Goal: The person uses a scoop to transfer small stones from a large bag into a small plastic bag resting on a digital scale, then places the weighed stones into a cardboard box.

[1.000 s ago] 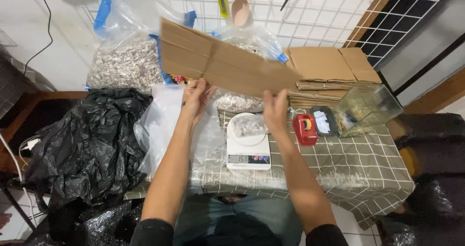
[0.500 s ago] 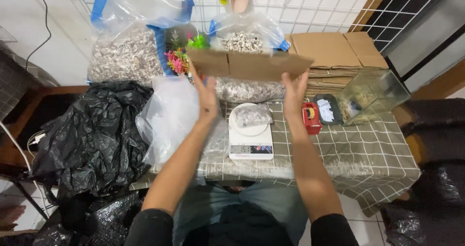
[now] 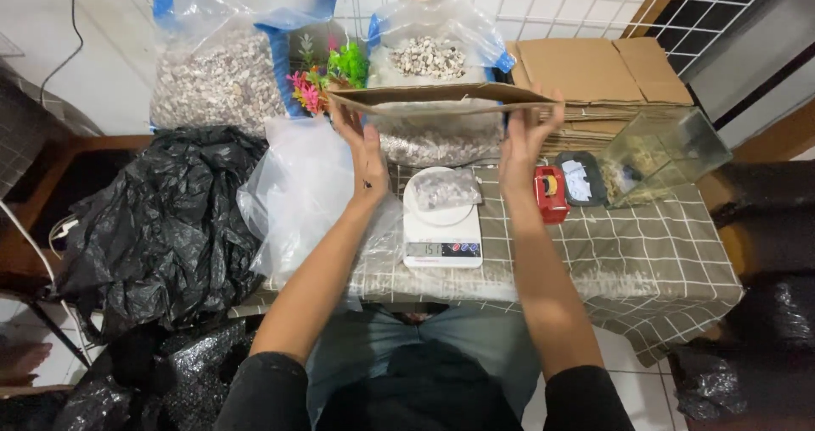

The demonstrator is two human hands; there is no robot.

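left hand (image 3: 367,155): open palm pressed against the left end of the cardboard sheet (image 3: 441,98), fingers reaching up along its edge.
right hand (image 3: 522,146): open palm pressed against the right end of the same sheet, fingers upright; the sheet is clamped between the two palms.
cardboard sheet: one, flat brown corrugated board seen almost edge-on, held level in the air above the back of the table, over the scale.
scale (image 3: 441,227): one white digital kitchen scale just below the hands, with a round platform and a lit display.
small bag (image 3: 443,188): one clear plastic bag of pale gravel lying on the scale's platform.
large bags: two clear blue-trimmed bags of gravel at the back, one on the left (image 3: 219,78) and one behind the sheet (image 3: 429,57).
plastic plants (image 3: 327,70): green and pink, between the two large bags.
tape dispenser (image 3: 550,193): one, red, right of the scale.
glass tank (image 3: 662,152): one, tilted, at the far right.
flattened boxes (image 3: 594,70): stacked behind the tank.
empty clear bag (image 3: 301,189): left of the scale.
black bags (image 3: 157,223): heaped at the left.
table (image 3: 645,253): covered with grey checked cloth.
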